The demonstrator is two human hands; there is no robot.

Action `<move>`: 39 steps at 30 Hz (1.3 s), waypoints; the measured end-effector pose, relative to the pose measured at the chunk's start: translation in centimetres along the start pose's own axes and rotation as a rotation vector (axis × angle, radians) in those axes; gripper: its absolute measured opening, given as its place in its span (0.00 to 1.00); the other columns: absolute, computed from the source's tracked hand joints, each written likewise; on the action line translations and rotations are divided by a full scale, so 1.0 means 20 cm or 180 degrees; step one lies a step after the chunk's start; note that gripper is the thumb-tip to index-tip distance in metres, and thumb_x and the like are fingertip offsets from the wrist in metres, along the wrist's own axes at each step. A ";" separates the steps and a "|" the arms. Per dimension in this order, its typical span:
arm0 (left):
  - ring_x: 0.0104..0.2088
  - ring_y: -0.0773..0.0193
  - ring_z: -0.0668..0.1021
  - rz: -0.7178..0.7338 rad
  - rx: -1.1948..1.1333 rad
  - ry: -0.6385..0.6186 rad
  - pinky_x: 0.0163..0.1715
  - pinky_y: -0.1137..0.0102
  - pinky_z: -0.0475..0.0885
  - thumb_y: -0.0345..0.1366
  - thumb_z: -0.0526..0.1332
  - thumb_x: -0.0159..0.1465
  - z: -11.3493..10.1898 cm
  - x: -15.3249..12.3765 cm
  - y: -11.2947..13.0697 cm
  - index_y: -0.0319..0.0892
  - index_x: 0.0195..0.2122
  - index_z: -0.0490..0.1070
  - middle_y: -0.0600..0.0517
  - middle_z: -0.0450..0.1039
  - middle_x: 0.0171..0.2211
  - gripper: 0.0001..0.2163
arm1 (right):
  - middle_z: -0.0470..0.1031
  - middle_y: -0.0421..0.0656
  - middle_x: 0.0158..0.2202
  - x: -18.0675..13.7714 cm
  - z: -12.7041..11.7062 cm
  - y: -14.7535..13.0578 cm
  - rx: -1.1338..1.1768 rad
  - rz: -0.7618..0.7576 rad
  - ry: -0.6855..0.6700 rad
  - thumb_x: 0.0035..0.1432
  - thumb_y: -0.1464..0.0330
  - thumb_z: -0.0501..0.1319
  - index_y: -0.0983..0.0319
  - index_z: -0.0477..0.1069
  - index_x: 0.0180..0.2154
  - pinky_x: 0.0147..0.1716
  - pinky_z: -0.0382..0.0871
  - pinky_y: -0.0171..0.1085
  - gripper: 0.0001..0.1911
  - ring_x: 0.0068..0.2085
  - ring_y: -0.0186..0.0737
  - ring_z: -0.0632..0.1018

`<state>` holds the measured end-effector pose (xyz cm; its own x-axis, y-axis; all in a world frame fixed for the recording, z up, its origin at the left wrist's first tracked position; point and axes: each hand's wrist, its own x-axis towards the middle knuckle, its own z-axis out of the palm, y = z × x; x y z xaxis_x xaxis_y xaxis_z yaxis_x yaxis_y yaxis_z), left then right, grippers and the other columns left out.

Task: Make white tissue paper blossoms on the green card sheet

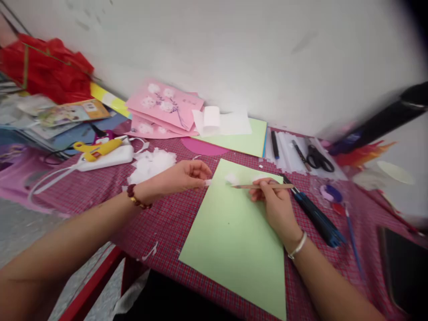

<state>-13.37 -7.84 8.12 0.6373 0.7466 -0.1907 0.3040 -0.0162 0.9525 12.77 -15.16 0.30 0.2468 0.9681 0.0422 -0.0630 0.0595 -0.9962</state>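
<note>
My left hand pinches a small piece of white paper at the left edge of a light green sheet. A pencil is held in my right hand over the upper part of that sheet, its tip pointing left. Close to the tip sits a small white tuft on the green sheet. Another white patch lies by my right fingers, partly hidden. Left of my left hand is a heap of white paper pieces on the checked tablecloth.
Behind stand pink cards with white flowers and a white paper roll. A yellow glue gun lies on a white power strip at left. Right are black scissors, a dark blue stapler-like tool and a thin brush.
</note>
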 end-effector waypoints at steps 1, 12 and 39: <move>0.26 0.72 0.71 0.0024 0.0107 0.0002 0.27 0.76 0.65 0.35 0.65 0.54 0.01 0.03 0.01 0.38 0.35 0.70 0.56 0.72 0.26 0.10 | 0.74 0.40 0.26 0.01 0.00 0.00 0.0005 -0.0023 0.0055 0.58 0.58 0.61 0.60 0.71 0.33 0.25 0.69 0.35 0.12 0.24 0.34 0.74; 0.27 0.71 0.70 0.0455 0.0772 0.0327 0.28 0.75 0.64 0.33 0.60 0.54 0.06 0.27 0.02 0.37 0.29 0.71 0.54 0.71 0.26 0.04 | 0.75 0.40 0.27 0.01 0.01 -0.01 -0.0395 -0.0089 0.0085 0.60 0.58 0.59 0.62 0.71 0.33 0.26 0.68 0.33 0.13 0.24 0.32 0.74; 0.21 0.74 0.64 0.0334 0.0929 0.0069 0.21 0.77 0.55 0.29 0.59 0.52 0.17 0.34 -0.03 0.36 0.27 0.74 0.55 0.69 0.21 0.04 | 0.78 0.42 0.30 0.03 0.03 0.00 -0.0565 -0.0145 0.0154 0.61 0.57 0.58 0.61 0.72 0.38 0.20 0.65 0.31 0.14 0.22 0.31 0.74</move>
<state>-6.75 -4.93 5.45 0.6617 0.7447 -0.0869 0.4299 -0.2818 0.8578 12.42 -14.39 0.37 0.2920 0.9523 0.0882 0.1199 0.0550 -0.9913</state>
